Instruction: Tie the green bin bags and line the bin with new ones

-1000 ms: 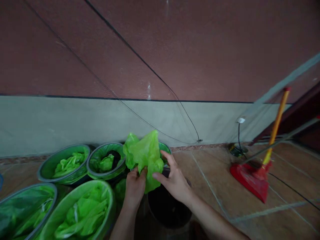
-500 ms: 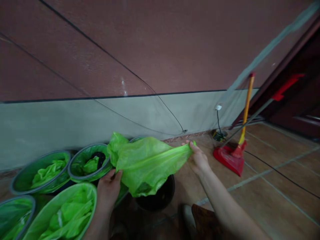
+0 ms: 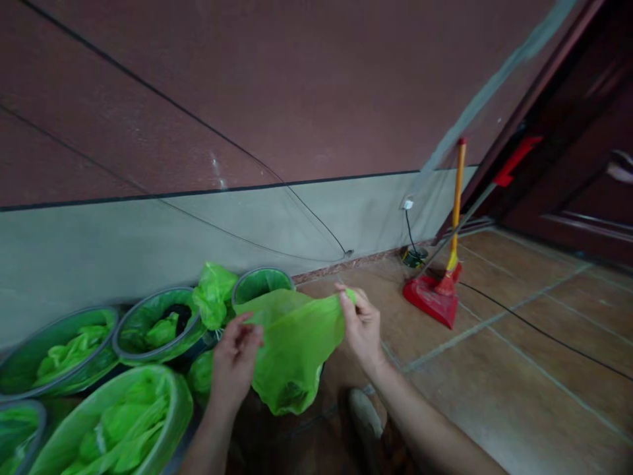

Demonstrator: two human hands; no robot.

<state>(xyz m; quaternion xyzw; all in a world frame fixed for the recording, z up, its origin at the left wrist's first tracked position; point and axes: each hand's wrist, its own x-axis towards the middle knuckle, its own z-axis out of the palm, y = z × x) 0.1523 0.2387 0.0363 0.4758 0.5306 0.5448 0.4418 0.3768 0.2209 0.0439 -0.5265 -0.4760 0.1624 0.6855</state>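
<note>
A thin green plastic bag (image 3: 297, 343) is stretched out in front of me, its lower mouth hanging loose. My right hand (image 3: 363, 323) pinches the bag's gathered right end between thumb and fingers. At the bag's left edge, my left hand (image 3: 237, 353) has its fingers loosely curled and apart, with nothing visible held in them. The bag hides most of the dark bin below it. Behind it stands a bin lined in green (image 3: 262, 282), and a bunched green bag (image 3: 215, 297) sits just left of that bin.
Several green-lined bins with crumpled bags inside crowd the left, including a near bin (image 3: 171, 402). A red dustpan (image 3: 432, 300) and a yellow-handled broom (image 3: 457, 204) stand at right. A black cable (image 3: 539, 330) crosses the tiled floor. Cables hang along the wall.
My right hand has drawn left and slightly down with the bag's end. My left hand has come off the bag, its fingers now apart. The view has turned somewhat right.
</note>
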